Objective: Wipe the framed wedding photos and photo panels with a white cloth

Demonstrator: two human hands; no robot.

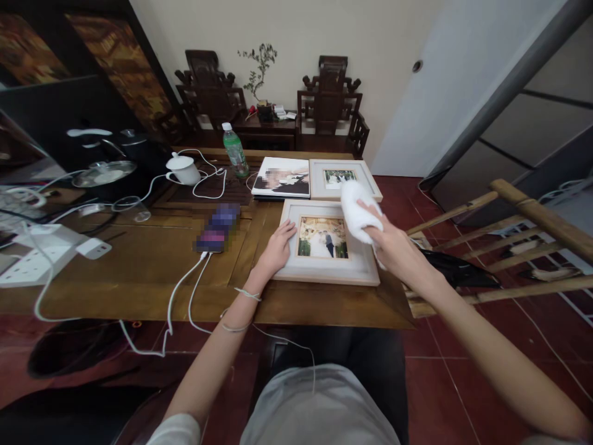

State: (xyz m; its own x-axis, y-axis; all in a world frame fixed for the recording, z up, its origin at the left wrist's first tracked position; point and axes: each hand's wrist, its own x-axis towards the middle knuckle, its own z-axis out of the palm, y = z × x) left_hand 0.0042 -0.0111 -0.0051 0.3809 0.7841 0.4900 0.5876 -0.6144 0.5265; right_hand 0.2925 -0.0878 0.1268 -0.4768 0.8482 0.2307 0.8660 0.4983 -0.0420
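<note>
A picture frame [331, 272] with a pale wooden border, a white mat and a wedding photo lies flat at the table's near right. My left hand [277, 248] rests on its left border, fingers stretched out over the edge. In my right hand [384, 238] is a bunched white cloth [359, 210], held over the frame's upper right corner; whether it touches the surface is hard to tell. The cloth also covers part of a second picture frame [365, 176] lying behind. Beside that one is a photo album [282, 176] with a picture on its cover.
A phone [217, 228] with cables lies left of the frame. Farther back stand a green-labelled bottle [235, 151] and a lidded white cup [183, 170]. A power strip [39, 256], a clear cup [132, 210] and a pot [104, 179] crowd the left. A wooden chair [500, 244] stands at right.
</note>
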